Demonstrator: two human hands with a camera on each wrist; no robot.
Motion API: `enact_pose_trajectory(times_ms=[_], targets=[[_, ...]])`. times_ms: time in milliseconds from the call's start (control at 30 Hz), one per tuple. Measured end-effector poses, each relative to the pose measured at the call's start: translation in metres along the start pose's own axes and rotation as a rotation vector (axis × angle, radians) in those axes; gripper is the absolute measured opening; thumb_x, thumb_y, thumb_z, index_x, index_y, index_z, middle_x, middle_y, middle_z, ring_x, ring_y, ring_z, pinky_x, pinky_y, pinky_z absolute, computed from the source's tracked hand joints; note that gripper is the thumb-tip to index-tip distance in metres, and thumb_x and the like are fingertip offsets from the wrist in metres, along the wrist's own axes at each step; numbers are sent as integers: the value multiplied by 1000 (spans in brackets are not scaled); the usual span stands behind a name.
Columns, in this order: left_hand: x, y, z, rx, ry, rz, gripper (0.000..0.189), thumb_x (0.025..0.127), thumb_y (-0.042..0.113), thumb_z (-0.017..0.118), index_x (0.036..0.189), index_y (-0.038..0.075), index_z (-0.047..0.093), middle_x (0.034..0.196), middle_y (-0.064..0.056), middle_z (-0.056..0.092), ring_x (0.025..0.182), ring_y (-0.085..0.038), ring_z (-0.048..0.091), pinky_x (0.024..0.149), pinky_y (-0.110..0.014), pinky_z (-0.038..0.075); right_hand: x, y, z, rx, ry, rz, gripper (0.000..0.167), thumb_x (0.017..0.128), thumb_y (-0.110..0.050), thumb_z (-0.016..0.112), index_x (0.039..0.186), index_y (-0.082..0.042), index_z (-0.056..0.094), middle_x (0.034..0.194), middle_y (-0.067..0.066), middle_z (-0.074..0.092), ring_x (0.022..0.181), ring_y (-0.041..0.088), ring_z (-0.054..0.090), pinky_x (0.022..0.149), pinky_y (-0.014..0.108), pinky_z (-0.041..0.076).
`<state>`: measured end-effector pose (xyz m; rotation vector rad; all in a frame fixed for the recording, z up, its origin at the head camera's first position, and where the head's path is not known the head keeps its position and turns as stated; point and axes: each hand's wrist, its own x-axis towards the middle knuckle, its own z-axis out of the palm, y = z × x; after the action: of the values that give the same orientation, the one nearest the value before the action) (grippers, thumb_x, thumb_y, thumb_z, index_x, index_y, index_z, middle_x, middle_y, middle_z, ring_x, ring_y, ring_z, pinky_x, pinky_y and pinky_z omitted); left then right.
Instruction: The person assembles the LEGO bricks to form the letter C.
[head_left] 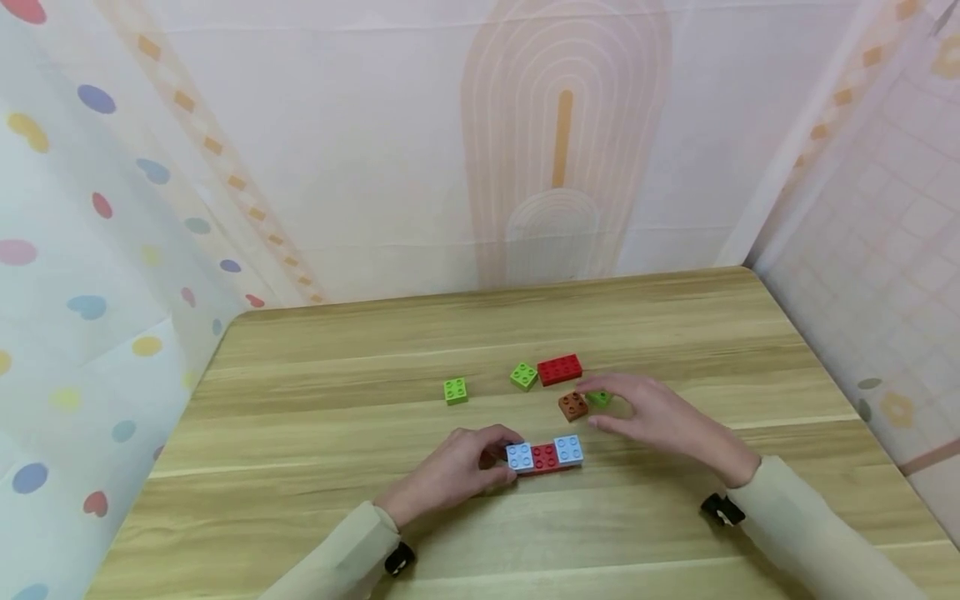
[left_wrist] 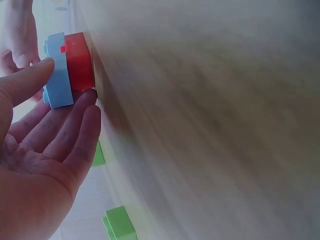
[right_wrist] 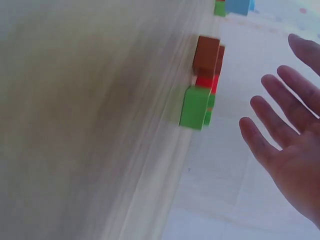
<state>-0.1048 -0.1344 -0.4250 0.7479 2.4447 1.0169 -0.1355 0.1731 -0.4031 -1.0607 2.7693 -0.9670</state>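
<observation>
My left hand [head_left: 467, 467] grips the left end of a small toy-brick build, thumb at the near side and fingers behind. The build is a long red brick [head_left: 544, 457] with a light blue brick [head_left: 519, 457] on its left end and another light blue brick [head_left: 568, 450] on its right end. In the left wrist view the thumb presses the blue brick [left_wrist: 61, 85]. Spread over a brown brick [head_left: 573, 407] and a green brick [head_left: 601, 398] is my right hand [head_left: 651, 414], partly covering the green one. The right wrist view shows its fingers extended, apart from both bricks.
Behind the brown brick lies a long red brick [head_left: 560, 370], with a lime green brick [head_left: 523, 376] beside it. Another lime green brick [head_left: 455, 391] sits farther left. Patterned cloth [head_left: 375, 167] hangs behind the wooden table [head_left: 315, 375] and along its sides.
</observation>
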Motion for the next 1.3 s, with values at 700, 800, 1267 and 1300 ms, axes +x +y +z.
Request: enact_pose_trajectory(times_ms=[700, 800, 1267, 1300], targets=[[2, 2, 0, -27, 2, 5, 35, 90, 24, 72, 124, 19, 62, 116, 7, 65, 99, -4, 61, 86, -24, 50, 29, 20, 6, -85, -175, -3, 44, 88, -31, 73, 127, -13, 63, 129, 2, 60, 121, 22, 54, 101, 44, 44], [3, 2, 0, -36, -3, 5, 36, 90, 24, 72, 124, 19, 61, 117, 7, 65, 101, -4, 60, 87, -24, 50, 31, 19, 6, -80, -198, 21, 44, 88, -30, 73, 127, -13, 63, 129, 3, 60, 121, 23, 53, 102, 45, 43], [1, -1, -1, -77, -23, -1, 38, 91, 22, 70, 127, 20, 60, 123, 5, 63, 109, -5, 59, 93, -25, 48, 35, 16, 10, -101, -237, 28, 40, 91, -22, 70, 129, -11, 62, 129, 6, 60, 122, 26, 52, 102, 45, 43], [1, -1, -1, -79, -24, -2, 38, 91, 21, 70, 128, 20, 60, 123, 5, 63, 109, -5, 59, 93, -25, 48, 34, 15, 10, -95, -228, 26, 40, 91, -22, 70, 128, -11, 62, 129, 6, 60, 121, 25, 53, 102, 45, 43]])
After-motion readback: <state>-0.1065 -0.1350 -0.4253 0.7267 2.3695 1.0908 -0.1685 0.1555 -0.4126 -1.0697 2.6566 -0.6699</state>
